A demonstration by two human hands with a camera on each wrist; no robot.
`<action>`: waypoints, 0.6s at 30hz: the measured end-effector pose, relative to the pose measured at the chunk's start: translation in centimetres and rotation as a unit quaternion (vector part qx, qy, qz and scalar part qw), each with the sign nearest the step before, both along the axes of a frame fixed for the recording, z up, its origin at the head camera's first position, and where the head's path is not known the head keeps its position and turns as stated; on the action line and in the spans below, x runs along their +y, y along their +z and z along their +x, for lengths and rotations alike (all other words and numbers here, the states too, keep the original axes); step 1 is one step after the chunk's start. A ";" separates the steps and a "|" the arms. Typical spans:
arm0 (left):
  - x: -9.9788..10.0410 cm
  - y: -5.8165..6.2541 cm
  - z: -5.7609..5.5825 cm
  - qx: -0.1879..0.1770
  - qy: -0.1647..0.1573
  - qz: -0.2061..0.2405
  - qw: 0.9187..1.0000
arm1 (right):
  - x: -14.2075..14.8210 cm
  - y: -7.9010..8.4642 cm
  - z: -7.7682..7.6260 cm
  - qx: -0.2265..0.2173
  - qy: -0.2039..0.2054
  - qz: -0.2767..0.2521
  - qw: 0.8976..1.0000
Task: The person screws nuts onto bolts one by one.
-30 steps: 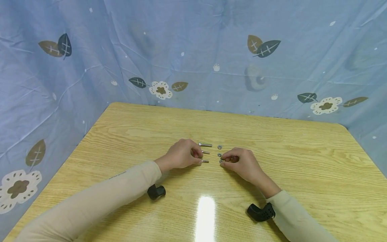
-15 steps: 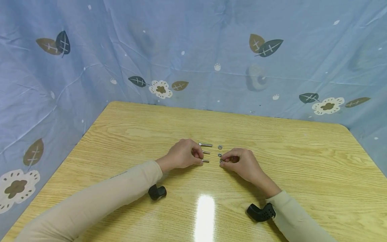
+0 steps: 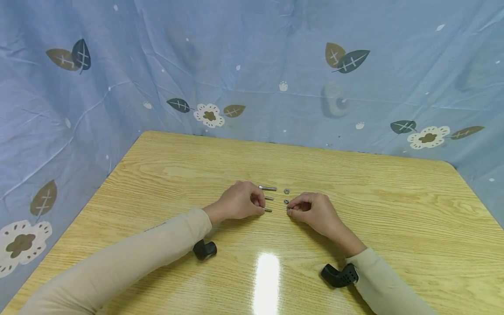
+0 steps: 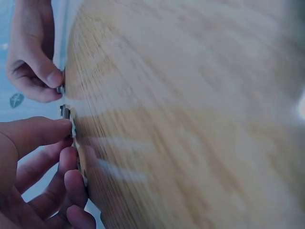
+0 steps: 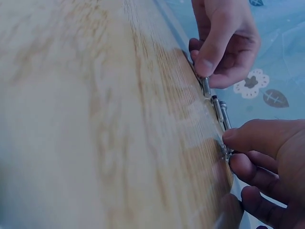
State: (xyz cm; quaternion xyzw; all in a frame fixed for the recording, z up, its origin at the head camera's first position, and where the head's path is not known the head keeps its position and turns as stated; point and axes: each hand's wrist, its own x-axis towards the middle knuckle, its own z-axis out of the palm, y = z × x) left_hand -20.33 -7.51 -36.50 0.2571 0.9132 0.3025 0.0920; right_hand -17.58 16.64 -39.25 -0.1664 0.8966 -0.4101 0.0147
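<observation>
Near the middle of the table lie three metal bolts in a column, with three hex nuts in a column to their right. My left hand (image 3: 240,201) pinches the nearest bolt (image 3: 268,210) between thumb and finger; its head is covered and its shank points right. In the right wrist view this bolt (image 5: 206,87) shows beyond the thumb. My right hand (image 3: 316,214) pinches the nearest nut, mostly hidden by the fingertips. The middle bolt (image 3: 269,198) is partly behind my left fingers. The far bolt (image 3: 268,188), middle nut (image 3: 286,201) and far nut (image 3: 286,191) lie untouched.
The wooden table (image 3: 189,157) reaches back to a blue patterned curtain (image 3: 260,52), which also hangs along the left. Black wrist devices (image 3: 339,275) sit below both wrists. A bright light reflection (image 3: 267,280) lies on the table front.
My left fingertips have shifted slightly right along the nearest bolt and cover more of it. The right fingertips have closed further over the nearest nut. The other bolts and nuts have stayed put.
</observation>
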 end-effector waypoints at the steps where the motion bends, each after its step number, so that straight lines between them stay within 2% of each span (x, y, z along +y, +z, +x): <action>1: 0.0 0.0 0.0 0.002 -0.003 0.004 1.000 | 0.0 0.0 0.0 -0.001 -0.001 -0.001 1.000; 6: -0.3 -0.1 0.1 0.002 -0.020 0.029 0.999 | -0.2 0.3 0.1 -0.005 -0.003 -0.015 1.000; 9: -0.3 0.0 0.1 -0.013 -0.028 0.049 0.998 | -0.3 0.4 0.3 -0.012 -0.003 -0.030 0.999; 13: -0.1 0.2 0.2 -0.048 -0.027 0.075 0.996 | -0.6 0.7 0.4 -0.019 -0.013 -0.047 0.999; 18: 0.2 0.3 0.3 -0.094 -0.010 0.111 0.989 | -1.0 1.3 0.7 -0.027 -0.030 -0.061 0.997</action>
